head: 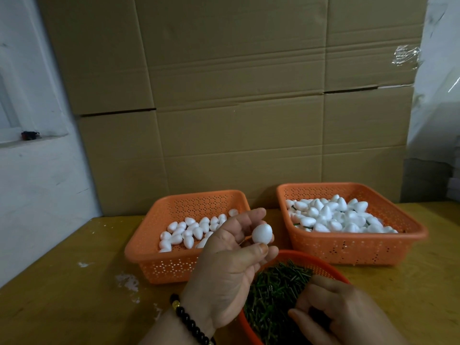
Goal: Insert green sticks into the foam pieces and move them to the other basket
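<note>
My left hand (229,267) is raised above the table and pinches one white egg-shaped foam piece (262,234) between thumb and fingertips. My right hand (341,312) reaches down into a round orange bowl (323,263) full of short green sticks (276,287), fingers curled among them; whether it holds a stick is hidden. The left orange basket (159,260) holds loose plain foam pieces (185,234). The right orange basket (353,245) is heaped with foam pieces (333,216), some showing green sticks.
The baskets stand on a yellow wooden table (62,290) with white scuffs near the left basket. Stacked cardboard boxes (236,108) form a wall right behind the baskets. A white wall with a ledge is at the left, plastic sheeting at the right.
</note>
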Tool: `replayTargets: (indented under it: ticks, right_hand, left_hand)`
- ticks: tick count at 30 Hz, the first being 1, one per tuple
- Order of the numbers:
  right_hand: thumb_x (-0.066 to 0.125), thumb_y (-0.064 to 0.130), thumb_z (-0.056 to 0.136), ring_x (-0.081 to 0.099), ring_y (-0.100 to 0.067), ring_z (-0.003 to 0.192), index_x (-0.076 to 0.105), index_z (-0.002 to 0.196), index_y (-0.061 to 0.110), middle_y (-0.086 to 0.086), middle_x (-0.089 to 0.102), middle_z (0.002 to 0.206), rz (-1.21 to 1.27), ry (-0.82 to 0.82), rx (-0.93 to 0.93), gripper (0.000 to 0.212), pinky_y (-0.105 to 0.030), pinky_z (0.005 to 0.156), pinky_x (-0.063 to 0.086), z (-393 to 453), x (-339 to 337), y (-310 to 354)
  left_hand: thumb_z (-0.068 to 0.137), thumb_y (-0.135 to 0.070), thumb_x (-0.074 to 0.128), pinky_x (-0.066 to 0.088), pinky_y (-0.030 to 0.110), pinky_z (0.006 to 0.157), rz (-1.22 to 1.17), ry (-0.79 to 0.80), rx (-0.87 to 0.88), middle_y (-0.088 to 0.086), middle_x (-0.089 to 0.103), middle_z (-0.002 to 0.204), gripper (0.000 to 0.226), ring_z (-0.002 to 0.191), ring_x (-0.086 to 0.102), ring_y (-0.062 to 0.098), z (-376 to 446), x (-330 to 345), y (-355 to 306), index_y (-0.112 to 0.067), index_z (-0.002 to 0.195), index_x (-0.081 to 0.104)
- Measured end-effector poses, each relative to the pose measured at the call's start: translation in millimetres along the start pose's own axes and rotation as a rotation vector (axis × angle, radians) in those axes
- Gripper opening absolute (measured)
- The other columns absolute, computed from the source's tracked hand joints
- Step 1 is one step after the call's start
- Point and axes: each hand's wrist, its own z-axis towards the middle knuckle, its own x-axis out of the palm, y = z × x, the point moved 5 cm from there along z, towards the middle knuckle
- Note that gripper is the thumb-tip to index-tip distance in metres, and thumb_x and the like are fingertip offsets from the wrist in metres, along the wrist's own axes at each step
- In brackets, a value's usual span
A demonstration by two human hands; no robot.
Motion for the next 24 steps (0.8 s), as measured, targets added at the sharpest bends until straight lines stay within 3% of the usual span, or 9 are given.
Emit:
replayTargets:
  ticks: [5,11,17,24]
  right_hand:
    - [0.063,0.050,0.079,0.052,0.008,0.058,0.059,0.067,0.033,0.021,0.053,0.069,0.006,-0.011,-0.009,0.022,-0.018,0.046,0.046,0.8,0.7,0.3]
    - [0.062,0.052,0.080,0.052,0.008,0.058,0.058,0.068,0.034,0.022,0.053,0.070,0.002,0.009,0.001,0.022,-0.017,0.045,0.046,0.6,1.4,0.1]
    - [0.062,0.052,0.080,0.052,0.008,0.058,0.058,0.068,0.034,0.022,0.053,0.070,0.012,0.018,0.007,0.022,-0.017,0.045,0.046,1.3,0.5,1.0]
    - [0.061,0.052,0.080,0.051,0.008,0.057,0.059,0.066,0.034,0.022,0.053,0.069,0.021,0.067,0.018,0.022,-0.014,0.046,0.045,2.2,0.1,2.2]
  left_hand:
    - [0.086,0.016,0.047,0.056,0.032,0.077,-0.057,-0.002,-0.023,0.014,0.066,0.104,0.040,0.092,0.067,0.023,0.0,1.1,2.1,-0.008,0.103,0.073]
    - [0.073,0.005,0.055,0.059,0.036,0.074,-0.220,0.016,-0.114,0.018,0.068,0.107,0.043,0.089,0.069,0.027,1.5,1.5,4.0,-0.004,0.115,0.062]
    - [0.080,-0.006,0.055,0.057,0.032,0.070,-0.272,0.051,-0.211,0.016,0.069,0.112,0.043,0.086,0.069,0.023,1.1,2.0,6.4,-0.006,0.124,0.053]
    - [0.083,-0.012,0.056,0.054,0.030,0.065,-0.517,0.039,-0.324,0.014,0.070,0.102,0.033,0.077,0.064,0.021,3.2,0.7,9.8,-0.007,0.115,0.060]
